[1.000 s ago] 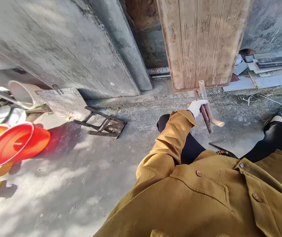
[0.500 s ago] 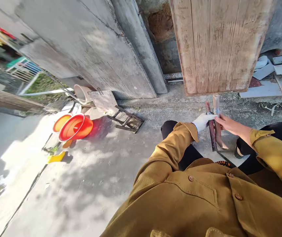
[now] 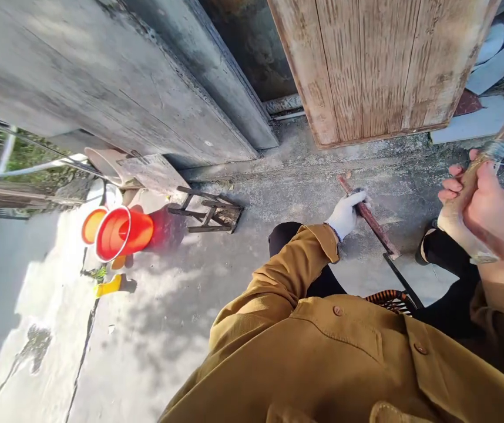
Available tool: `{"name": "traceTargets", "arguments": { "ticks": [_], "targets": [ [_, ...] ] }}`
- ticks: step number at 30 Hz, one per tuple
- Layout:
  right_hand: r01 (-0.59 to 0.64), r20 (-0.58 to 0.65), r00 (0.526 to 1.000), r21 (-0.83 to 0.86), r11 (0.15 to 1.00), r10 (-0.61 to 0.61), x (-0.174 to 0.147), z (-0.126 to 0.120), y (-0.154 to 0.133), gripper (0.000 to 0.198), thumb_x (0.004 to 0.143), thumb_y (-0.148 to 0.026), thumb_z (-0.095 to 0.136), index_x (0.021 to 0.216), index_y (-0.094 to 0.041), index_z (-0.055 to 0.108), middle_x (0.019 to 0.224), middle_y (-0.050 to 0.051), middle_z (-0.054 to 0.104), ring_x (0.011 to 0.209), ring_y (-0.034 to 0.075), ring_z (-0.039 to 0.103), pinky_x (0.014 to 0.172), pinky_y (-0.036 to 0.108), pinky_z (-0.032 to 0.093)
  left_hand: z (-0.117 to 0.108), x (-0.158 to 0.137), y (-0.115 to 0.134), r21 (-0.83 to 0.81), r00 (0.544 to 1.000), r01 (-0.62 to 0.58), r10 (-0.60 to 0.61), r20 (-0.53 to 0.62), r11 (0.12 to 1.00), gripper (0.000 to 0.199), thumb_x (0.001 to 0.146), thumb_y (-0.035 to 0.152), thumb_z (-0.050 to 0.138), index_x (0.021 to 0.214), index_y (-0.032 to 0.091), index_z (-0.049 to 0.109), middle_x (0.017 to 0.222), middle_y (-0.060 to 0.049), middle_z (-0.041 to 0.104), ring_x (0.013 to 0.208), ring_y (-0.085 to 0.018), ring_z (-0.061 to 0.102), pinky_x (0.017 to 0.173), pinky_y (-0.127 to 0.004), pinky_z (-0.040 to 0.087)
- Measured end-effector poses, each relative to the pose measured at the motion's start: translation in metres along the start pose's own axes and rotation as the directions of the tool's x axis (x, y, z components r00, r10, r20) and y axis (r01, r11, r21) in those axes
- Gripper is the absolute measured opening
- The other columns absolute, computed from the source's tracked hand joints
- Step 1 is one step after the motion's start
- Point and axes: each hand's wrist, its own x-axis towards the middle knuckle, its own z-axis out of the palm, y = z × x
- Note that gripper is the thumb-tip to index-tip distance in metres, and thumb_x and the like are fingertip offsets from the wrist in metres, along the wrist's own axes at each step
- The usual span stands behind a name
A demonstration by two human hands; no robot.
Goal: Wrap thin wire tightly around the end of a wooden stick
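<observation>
My left hand [image 3: 349, 212], in a white knit glove, is closed around a reddish-brown stick [image 3: 378, 229]. The stick slants down to the right, and its lower end is close to a dark bar [image 3: 399, 276] between my knees; I cannot tell whether they touch. My right hand [image 3: 494, 205], bare, grips the curved wooden handle [image 3: 463, 202] of a tool raised at the right. A band is wrapped around the tool above the fingers. Its far end passes out of view, so its kind cannot be made out.
A weathered wooden board [image 3: 375, 70] leans at the wall, beside broken pale tiles [image 3: 472, 120]. Leftward are a small wooden stool [image 3: 212, 212] on its side, a red bucket [image 3: 140, 232] and a yellow object [image 3: 108, 286]. A black-and-orange woven item [image 3: 384, 295] is at my lap.
My right hand has moved away from the left, up and right, carrying the wooden-handled tool. The stick in my left hand has tilted further. The view has shifted.
</observation>
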Motion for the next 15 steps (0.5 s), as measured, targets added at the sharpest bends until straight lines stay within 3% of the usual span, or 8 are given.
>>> {"name": "traceTargets", "arguments": {
  "ticks": [2, 5, 9, 12, 15],
  "targets": [
    [0.021, 0.025, 1.0, -0.173, 0.985, -0.017, -0.014, -0.008, -0.016, 0.018, 0.102, -0.04, 0.072, 0.115, -0.031, 0.063, 0.105, 0.003, 0.056, 0.073, 0.014, 0.051, 0.066, 0.032, 0.042, -0.01, 0.005, -0.011, 0.059, 0.993, -0.019, 0.025, -0.113, 0.998, 0.018, 0.081, 0.019, 0.086, 0.091, 0.018, 0.071, 0.078, 0.0, 0.069, 0.069, -0.011, 0.063, 0.076, -0.027, 0.052],
    [0.133, 0.12, 0.989, -0.44, 0.888, -0.089, -0.021, -0.014, -0.023, 0.009, 0.099, -0.031, 0.069, 0.102, -0.026, 0.062, 0.107, 0.005, 0.062, 0.071, 0.013, 0.057, 0.063, 0.034, 0.041, -0.024, 0.011, -0.025, 0.127, 0.971, 0.008, 0.022, -0.237, 0.992, 0.016, 0.078, 0.013, 0.079, 0.082, 0.019, 0.065, 0.07, 0.003, 0.064, 0.065, -0.011, 0.061, 0.071, -0.026, 0.049],
    [0.169, 0.088, 0.985, -0.389, 0.905, -0.146, -0.007, -0.012, -0.012, 0.015, 0.095, -0.027, 0.067, 0.104, -0.028, 0.056, 0.118, 0.005, 0.069, 0.066, 0.013, 0.055, 0.062, 0.036, 0.044, -0.037, 0.004, -0.039, 0.164, 0.969, 0.078, -0.036, -0.246, 0.983, 0.024, 0.065, 0.003, 0.078, 0.08, 0.017, 0.065, 0.069, 0.001, 0.065, 0.064, -0.013, 0.061, 0.068, -0.028, 0.05],
    [0.19, 0.119, 0.981, -0.366, 0.911, -0.156, 0.001, -0.007, -0.007, 0.017, 0.1, -0.033, 0.065, 0.111, -0.032, 0.053, 0.103, 0.001, 0.064, 0.06, 0.015, 0.05, 0.06, 0.038, 0.042, -0.047, -0.007, -0.055, 0.151, 0.954, 0.1, -0.052, -0.294, 0.983, 0.019, 0.08, 0.013, 0.086, 0.087, 0.014, 0.068, 0.071, 0.0, 0.063, 0.066, -0.013, 0.06, 0.069, -0.028, 0.054],
    [0.175, 0.216, 0.971, -0.34, 0.924, -0.104, -0.001, -0.002, -0.008, 0.016, 0.106, -0.047, 0.059, 0.113, -0.032, 0.058, 0.091, 0.001, 0.058, 0.057, 0.016, 0.046, 0.058, 0.039, 0.037, -0.054, -0.015, -0.071, 0.104, 0.949, 0.104, -0.068, -0.309, 0.989, 0.028, 0.103, 0.036, 0.081, 0.115, 0.012, 0.074, 0.102, -0.006, 0.075, 0.088, -0.016, 0.072, 0.082, -0.033, 0.064]
  ]
}}
